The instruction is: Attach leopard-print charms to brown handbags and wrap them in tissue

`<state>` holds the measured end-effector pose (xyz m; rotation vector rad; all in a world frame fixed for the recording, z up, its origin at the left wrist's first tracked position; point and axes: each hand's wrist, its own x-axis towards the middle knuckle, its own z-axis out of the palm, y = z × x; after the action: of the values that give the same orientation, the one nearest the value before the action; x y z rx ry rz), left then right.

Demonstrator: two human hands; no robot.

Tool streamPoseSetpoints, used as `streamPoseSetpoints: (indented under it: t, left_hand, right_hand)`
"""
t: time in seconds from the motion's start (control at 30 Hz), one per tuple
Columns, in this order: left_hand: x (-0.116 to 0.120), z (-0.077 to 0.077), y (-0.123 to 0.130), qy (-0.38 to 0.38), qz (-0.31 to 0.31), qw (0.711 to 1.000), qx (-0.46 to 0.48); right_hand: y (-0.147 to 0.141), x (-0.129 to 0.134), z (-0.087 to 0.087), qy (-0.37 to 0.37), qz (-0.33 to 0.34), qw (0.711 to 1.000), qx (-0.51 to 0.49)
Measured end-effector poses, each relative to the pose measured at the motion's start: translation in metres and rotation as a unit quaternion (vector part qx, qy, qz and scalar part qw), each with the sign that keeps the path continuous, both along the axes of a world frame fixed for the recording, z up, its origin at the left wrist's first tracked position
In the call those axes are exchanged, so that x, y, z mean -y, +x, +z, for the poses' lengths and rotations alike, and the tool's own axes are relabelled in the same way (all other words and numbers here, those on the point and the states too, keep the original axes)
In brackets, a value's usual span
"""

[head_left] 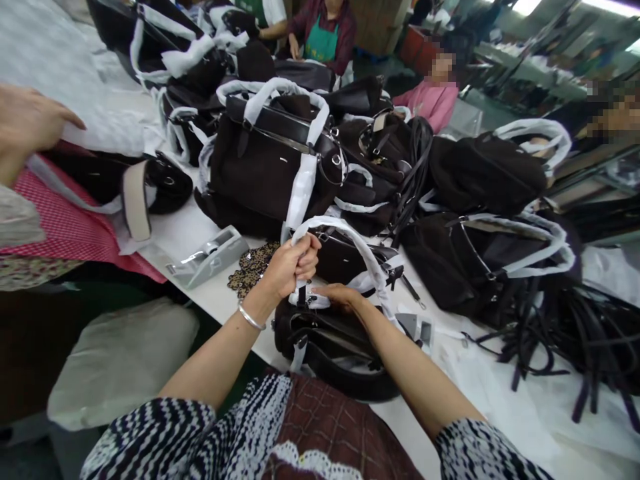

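Note:
A dark handbag [330,340] lies on the table right in front of me, its top opening towards me. My left hand [300,259] is closed around the lower end of its handle [350,230], which is wrapped in white paper and arches up to the right. Just below, my right hand [343,295] pinches near the handle's base at the bag's edge; its thumb side shows, and the other fingers are hidden by the bag. A second, unwrapped dark handle [350,380] hangs on the near side. Directly behind lies another dark bag [340,260].
Large dark bags [265,167] with wrapped handles pile up behind; more bags [465,260] and black straps [540,340] lie right. A tape dispenser [213,257] and leopard-patterned pieces [253,267] are left. A co-worker's hand [30,127] is far left; other people sit across.

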<state>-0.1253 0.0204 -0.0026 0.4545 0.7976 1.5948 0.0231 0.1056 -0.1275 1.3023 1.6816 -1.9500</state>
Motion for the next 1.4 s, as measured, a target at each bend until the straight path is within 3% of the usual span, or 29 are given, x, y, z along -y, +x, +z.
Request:
streamPoseSetpoints:
  t: [0.17,0.3,0.4,0.57,0.63,0.73,0.8,0.83,0.9,0.97,1.0,1.07,1.17,1.27,1.4]
  left_hand:
    - [0.000,-0.006,-0.009,-0.009,0.012,1.000,0.022]
    - [0.000,-0.013,-0.021,-0.006,0.035,0.999,0.040]
    - [-0.001,-0.016,-0.026,-0.018,0.057,0.997,0.048]
    - [-0.014,-0.019,-0.028,-0.047,0.072,0.995,0.049]
    - [-0.025,-0.024,-0.030,-0.063,0.093,0.993,0.041]
    - [-0.039,-0.034,-0.035,-0.106,0.138,0.984,-0.041]
    - [-0.038,-0.036,-0.036,-0.137,0.154,0.959,-0.197]
    - [-0.033,-0.034,-0.034,-0.142,0.161,0.930,-0.298]
    - [-0.014,-0.024,-0.025,-0.119,0.187,0.843,-0.491]
    - [0.011,-0.010,-0.011,-0.062,0.208,0.753,-0.622]
    - [0.022,-0.004,-0.002,-0.027,0.181,0.727,-0.662]
    - [0.038,-0.001,0.013,0.038,0.048,0.706,-0.706]
    - [0.041,-0.016,0.023,0.045,-0.161,0.681,-0.713]
    - [0.031,-0.033,0.016,0.001,-0.233,0.665,-0.710]
    - [0.024,-0.037,0.007,0.026,-0.271,0.659,-0.702]
  right_hand:
    - [0.014,-0.004,0.033,-0.115,-0.062,0.990,-0.046]
    - [0.041,-0.010,0.074,-0.122,-0.198,0.967,-0.108]
    - [0.065,-0.008,0.105,-0.069,-0.273,0.945,-0.164]
    - [0.090,0.013,0.144,0.036,-0.295,0.930,-0.218]
    - [0.093,0.029,0.151,0.124,-0.279,0.924,-0.232]
    - [0.093,0.053,0.152,0.273,-0.192,0.916,-0.223]
    - [0.094,0.063,0.145,0.311,-0.119,0.923,-0.195]
    - [0.095,0.066,0.141,0.296,-0.091,0.934,-0.178]
    - [0.099,0.067,0.131,0.222,-0.070,0.961,-0.150]
    - [0.104,0.064,0.122,0.154,-0.092,0.973,-0.143]
    - [0.106,0.062,0.119,0.138,-0.112,0.973,-0.148]
    - [0.110,0.060,0.115,0.136,-0.153,0.965,-0.166]
    - [0.112,0.060,0.113,0.164,-0.189,0.949,-0.191]
    - [0.113,0.064,0.112,0.214,-0.198,0.936,-0.197]
    - [0.117,0.069,0.108,0.353,-0.197,0.897,-0.177]
